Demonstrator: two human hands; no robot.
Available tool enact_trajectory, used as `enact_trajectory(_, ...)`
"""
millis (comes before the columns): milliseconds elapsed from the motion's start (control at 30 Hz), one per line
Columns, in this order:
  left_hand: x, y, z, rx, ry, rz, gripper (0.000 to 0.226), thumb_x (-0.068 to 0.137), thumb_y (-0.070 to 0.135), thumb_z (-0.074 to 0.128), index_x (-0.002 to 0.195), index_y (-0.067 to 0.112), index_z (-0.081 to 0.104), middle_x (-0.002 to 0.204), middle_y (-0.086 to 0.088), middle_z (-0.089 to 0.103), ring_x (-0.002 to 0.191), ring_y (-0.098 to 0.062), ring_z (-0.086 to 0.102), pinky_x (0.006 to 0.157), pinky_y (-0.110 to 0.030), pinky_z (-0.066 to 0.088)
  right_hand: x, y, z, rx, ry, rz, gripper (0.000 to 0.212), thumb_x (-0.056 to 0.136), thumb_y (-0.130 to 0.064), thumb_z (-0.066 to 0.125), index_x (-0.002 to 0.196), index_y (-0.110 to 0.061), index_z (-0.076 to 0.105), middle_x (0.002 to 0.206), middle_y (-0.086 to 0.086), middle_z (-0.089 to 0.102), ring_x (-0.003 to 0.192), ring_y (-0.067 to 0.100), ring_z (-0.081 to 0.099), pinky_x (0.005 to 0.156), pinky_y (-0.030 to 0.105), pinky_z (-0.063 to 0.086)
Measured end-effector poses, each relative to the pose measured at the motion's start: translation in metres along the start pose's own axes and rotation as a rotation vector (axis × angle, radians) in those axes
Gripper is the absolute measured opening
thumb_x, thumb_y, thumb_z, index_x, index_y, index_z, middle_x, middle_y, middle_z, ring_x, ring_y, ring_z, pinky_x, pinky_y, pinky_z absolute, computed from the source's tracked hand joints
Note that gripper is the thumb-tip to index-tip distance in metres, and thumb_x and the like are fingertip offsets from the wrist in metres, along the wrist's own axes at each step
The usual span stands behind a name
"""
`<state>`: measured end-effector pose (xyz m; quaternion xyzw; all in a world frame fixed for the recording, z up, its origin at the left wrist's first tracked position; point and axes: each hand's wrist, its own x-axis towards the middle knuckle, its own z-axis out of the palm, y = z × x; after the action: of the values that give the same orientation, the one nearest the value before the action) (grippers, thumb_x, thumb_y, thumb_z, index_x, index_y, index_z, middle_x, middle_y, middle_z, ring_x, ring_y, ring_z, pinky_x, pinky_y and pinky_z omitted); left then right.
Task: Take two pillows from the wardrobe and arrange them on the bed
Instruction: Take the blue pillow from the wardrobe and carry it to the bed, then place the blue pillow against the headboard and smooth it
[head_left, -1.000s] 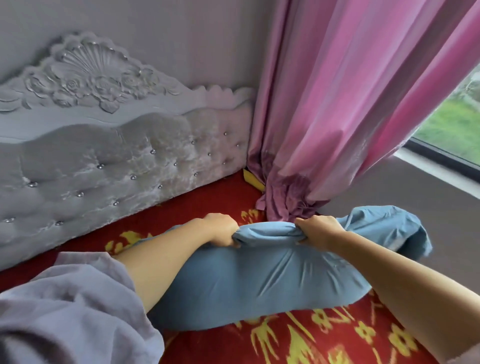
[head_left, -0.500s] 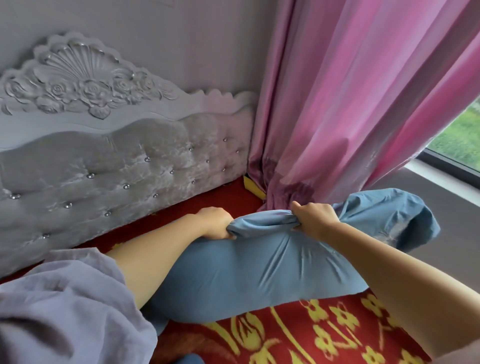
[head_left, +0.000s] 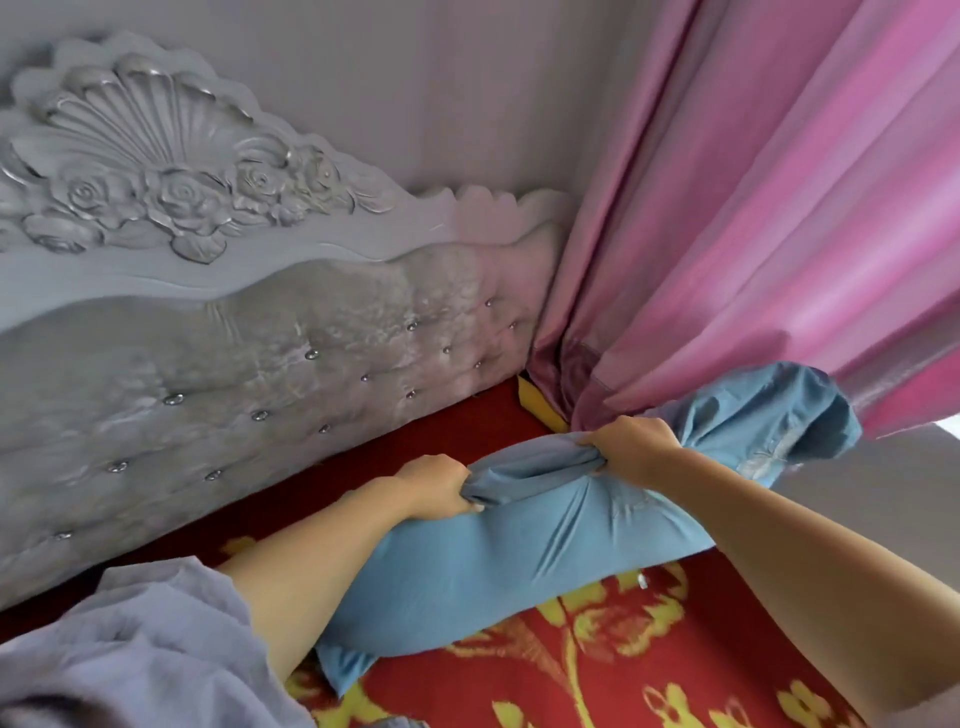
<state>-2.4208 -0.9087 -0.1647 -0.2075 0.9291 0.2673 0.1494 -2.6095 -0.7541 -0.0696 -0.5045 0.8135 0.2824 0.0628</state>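
Both hands, left hand (head_left: 439, 486) and right hand (head_left: 631, 449), clenched the blue pillow (head_left: 519, 561) mid-frame; its right end, perhaps touching the pink curtain (head_left: 753, 234), could snag.

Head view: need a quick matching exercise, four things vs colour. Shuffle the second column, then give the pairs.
Things:
1. pillow
2. curtain
3. headboard
4. bedspread

Colours:
A. red with yellow flowers
B. grey, tufted with studs
C. blue
D. pink

Pairs: 1-C, 2-D, 3-B, 4-A.

The left hand and the right hand each have a closed grip on the bunched top edge of the pillow.
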Motion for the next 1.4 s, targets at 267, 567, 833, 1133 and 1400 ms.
enact_trajectory(267,0.077,0.004,-0.027,-0.149,0.120,-0.120,0.039,0.081,0.051,0.060,0.105,0.021,0.065,0.101,-0.006,0.070,0.092,-0.026,0.064,0.071,-0.031,0.046,0.116,0.064,-0.028,0.001,-0.095,-0.152,0.044,0.079,-0.049,0.063,0.115,-0.024,0.062,0.117,0.001,0.065,0.111,0.024,0.058,0.078,0.036,0.045)
enact_trajectory(567,0.248,-0.080,0.012,-0.042,0.344,-0.524,0.032,0.092,0.035,0.052,0.114,0.012,0.053,0.121,-0.011,0.059,0.114,-0.031,0.053,0.088,-0.040,0.045,0.371,0.055,0.067,-0.003,0.038,-0.424,0.036,0.089,-0.040,0.051,0.123,-0.028,0.057,0.127,0.001,0.061,0.119,0.023,0.055,0.094,0.035,0.045)
enact_trajectory(833,0.285,-0.146,0.129,0.095,0.589,-0.709,0.056,0.094,0.039,0.040,0.143,0.013,0.037,0.151,-0.011,0.038,0.140,-0.026,0.035,0.115,-0.049,0.022,0.458,-0.003,0.195,0.278,0.336,-0.320,0.053,0.099,-0.034,0.035,0.149,-0.027,0.021,0.154,0.006,0.028,0.144,0.021,0.018,0.117,0.051,0.002)
enact_trajectory(1133,0.189,-0.138,0.226,-0.583,0.985,-1.298,0.077,0.085,0.059,0.037,0.147,0.016,0.026,0.154,-0.019,0.027,0.142,-0.035,0.027,0.112,-0.060,0.018,0.422,-0.008,0.253,0.383,0.404,-0.339,0.055,0.098,-0.037,0.040,0.149,-0.025,0.023,0.160,0.003,0.015,0.148,0.020,0.011,0.116,0.057,0.000)
enact_trajectory(1400,0.179,-0.112,0.241,-1.245,0.785,-1.250,0.080,0.079,0.075,0.037,0.142,0.026,0.030,0.142,-0.015,0.047,0.128,-0.039,0.045,0.108,-0.047,0.036,0.405,-0.003,0.241,0.304,0.239,-0.319,0.055,0.100,-0.043,0.023,0.151,-0.029,0.007,0.162,-0.003,0.001,0.148,0.014,-0.005,0.117,0.058,-0.005)
